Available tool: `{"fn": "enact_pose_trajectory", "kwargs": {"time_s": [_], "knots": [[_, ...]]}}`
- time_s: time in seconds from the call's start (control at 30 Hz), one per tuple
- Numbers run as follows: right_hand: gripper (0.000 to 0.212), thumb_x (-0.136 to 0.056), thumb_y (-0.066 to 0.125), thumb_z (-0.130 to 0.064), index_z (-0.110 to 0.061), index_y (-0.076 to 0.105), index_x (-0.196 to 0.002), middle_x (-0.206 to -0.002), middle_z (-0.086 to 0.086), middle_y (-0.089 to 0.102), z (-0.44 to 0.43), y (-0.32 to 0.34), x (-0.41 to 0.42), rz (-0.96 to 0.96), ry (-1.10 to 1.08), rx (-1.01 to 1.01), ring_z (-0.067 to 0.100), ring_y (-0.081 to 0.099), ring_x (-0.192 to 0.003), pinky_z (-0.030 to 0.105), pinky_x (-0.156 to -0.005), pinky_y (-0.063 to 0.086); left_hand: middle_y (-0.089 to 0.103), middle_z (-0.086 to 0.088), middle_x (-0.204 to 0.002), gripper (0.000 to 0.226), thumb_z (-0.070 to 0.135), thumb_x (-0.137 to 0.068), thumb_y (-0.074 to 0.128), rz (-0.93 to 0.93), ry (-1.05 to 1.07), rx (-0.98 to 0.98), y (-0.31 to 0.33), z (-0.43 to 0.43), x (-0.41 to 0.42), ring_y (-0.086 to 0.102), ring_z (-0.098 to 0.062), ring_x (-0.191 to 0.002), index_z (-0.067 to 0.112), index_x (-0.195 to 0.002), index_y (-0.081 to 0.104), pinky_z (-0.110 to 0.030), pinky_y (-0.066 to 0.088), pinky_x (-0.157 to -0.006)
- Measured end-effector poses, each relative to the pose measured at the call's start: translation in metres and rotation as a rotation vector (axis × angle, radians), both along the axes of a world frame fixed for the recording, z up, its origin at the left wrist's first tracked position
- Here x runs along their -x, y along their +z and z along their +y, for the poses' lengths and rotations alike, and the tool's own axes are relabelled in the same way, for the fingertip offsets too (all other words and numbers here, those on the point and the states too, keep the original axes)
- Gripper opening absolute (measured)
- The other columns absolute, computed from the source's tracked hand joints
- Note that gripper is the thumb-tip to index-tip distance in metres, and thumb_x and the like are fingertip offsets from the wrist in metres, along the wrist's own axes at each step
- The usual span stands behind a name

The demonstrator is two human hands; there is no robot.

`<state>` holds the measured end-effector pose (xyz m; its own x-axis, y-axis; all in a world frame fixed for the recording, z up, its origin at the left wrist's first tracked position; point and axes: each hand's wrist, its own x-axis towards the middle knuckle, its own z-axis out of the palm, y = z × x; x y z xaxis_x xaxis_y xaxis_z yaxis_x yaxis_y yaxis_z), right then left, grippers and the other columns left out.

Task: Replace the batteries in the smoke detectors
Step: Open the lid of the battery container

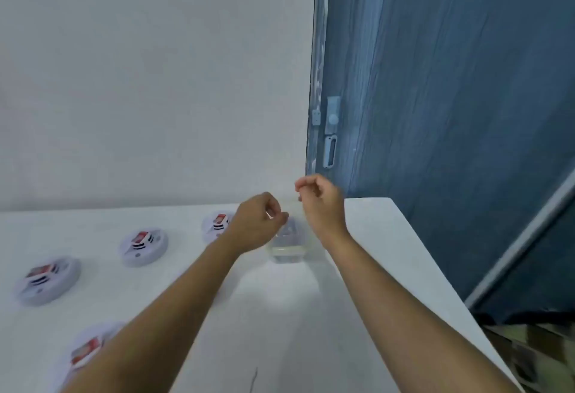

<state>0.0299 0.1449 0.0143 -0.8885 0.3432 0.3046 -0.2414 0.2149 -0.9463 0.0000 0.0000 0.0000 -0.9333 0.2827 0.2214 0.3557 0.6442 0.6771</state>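
Smoke detectors (pixel 143 246) are laid out at left. Left hand (pixel 255 224) and right hand (pixel 320 202) are curled above the far clear box (pixel 287 251); anything pinched cannot be told. Batteries should be drawn singly.

No text can be read; the red labels (pixel 141 237) on the smoke detectors (pixel 155 251) are blurred.

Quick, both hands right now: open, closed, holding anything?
Left hand: fingers curled; whether it holds anything cannot be told.
Right hand: fingers curled; likewise cannot be told.
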Motion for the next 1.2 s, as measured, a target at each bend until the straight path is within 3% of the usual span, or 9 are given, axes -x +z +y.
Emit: {"fn": "enact_pose_trajectory", "kwargs": {"time_s": [0.1,0.23,0.33,0.4,0.5,0.57,0.8,1.03,1.2], "knots": [[0.018,-0.094,0.054,-0.01,-0.02,0.069,-0.095,-0.097,-0.011,0.066,0.005,-0.032,-0.001,-0.183,-0.071,-0.122,0.011,0.06,-0.098,0.016,-0.082,0.047,0.058,-0.004,-0.098,0.034,0.044,-0.088,0.062,-0.12,0.113,0.034,-0.03,0.0,0.002,0.054,-0.019,-0.087,0.013,-0.096,0.05,-0.024,0.037,-0.065],[0.04,-0.1,0.049,-0.03,-0.015,0.052,-0.137,-0.14,0.01,0.05,0.014,-0.073,0.012,-0.482,-0.089,-0.323,0.03,0.045,-0.132,0.039,-0.107,0.038,0.047,-0.012,-0.123,0.07,0.06,-0.085,0.058,-0.298,0.187,-0.085,-0.061,0.002,0.011,0.047,-0.025,-0.114,0.007,-0.127,0.038,-0.034,0.04,-0.093],[0.059,-0.102,0.043,-0.044,-0.009,0.036,-0.149,-0.15,0.016,0.043,0.02,-0.088,0.02,-0.598,-0.027,-0.319,0.035,0.041,-0.137,0.042,-0.111,0.036,0.052,-0.012,-0.127,0.077,0.065,-0.088,0.048,-0.439,0.255,-0.214,-0.071,0.007,0.023,0.052,-0.028,-0.115,0.004,-0.134,0.039,-0.039,0.046,-0.093],[0.056,-0.103,0.042,-0.047,-0.006,0.045,-0.14,-0.138,0.013,0.053,0.024,-0.091,0.022,-0.623,0.038,-0.293,0.031,0.05,-0.127,0.037,-0.102,0.039,0.058,-0.014,-0.121,0.072,0.065,-0.091,0.041,-0.491,0.3,-0.263,-0.077,0.008,0.03,0.056,-0.028,-0.103,0.003,-0.127,0.05,-0.039,0.048,-0.084],[0.04,-0.1,0.047,-0.05,-0.012,0.06,-0.097,-0.101,0.007,0.063,0.028,-0.098,0.026,-0.607,0.096,-0.131,0.024,0.057,-0.092,0.031,-0.075,0.041,0.063,-0.014,-0.101,0.06,0.057,-0.095,0.041,-0.564,0.339,-0.371,-0.083,0.01,0.037,0.055,-0.025,-0.077,0.003,-0.11,0.061,-0.029,0.044,-0.063],[0.04,-0.099,0.053,-0.045,-0.007,0.066,-0.095,-0.094,0.006,0.068,0.029,-0.1,0.027,-0.608,0.103,0.034,0.02,0.059,-0.079,0.028,-0.067,0.043,0.059,-0.013,-0.089,0.053,0.052,-0.095,0.047,-0.629,0.353,-0.451,-0.084,0.011,0.04,0.05,-0.024,-0.067,0.002,-0.102,0.063,-0.027,0.039,-0.056],[0.01,-0.096,0.061,-0.016,-0.009,0.063,-0.102,-0.08,0.009,0.057,0.03,-0.088,0.03,-0.714,0.17,0.416,0.016,0.047,-0.059,0.024,-0.049,0.033,0.068,-0.019,-0.111,0.047,0.037,-0.092,0.063,-0.864,0.263,-0.757,-0.091,-0.004,0.048,0.064,-0.034,-0.102,-0.005,-0.114,0.06,-0.041,0.053,-0.084],[0.004,-0.093,0.066,-0.013,-0.013,0.066,-0.097,-0.078,0.001,0.063,0.047,-0.084,0.012,-0.892,0.365,0.524,0.012,0.051,-0.059,0.022,-0.047,0.036,0.064,-0.016,-0.124,0.063,0.04,-0.073,0.082,-1.057,0.13,-0.735,-0.097,-0.023,0.044,0.059,-0.03,-0.107,0.004,-0.121,0.065,-0.04,0.042,-0.102],[0.008,-0.091,0.07,-0.014,-0.015,0.066,-0.097,-0.082,0.002,0.062,0.051,-0.086,0.005,-0.95,0.42,0.523,0.011,0.052,-0.058,0.021,-0.05,0.038,0.058,-0.008,-0.115,0.1,0.052,-0.049,0.091,-1.111,0.097,-0.669,-0.108,-0.027,0.037,0.049,-0.025,-0.1,0.005,-0.131,0.058,-0.035,0.042,-0.088]]}}
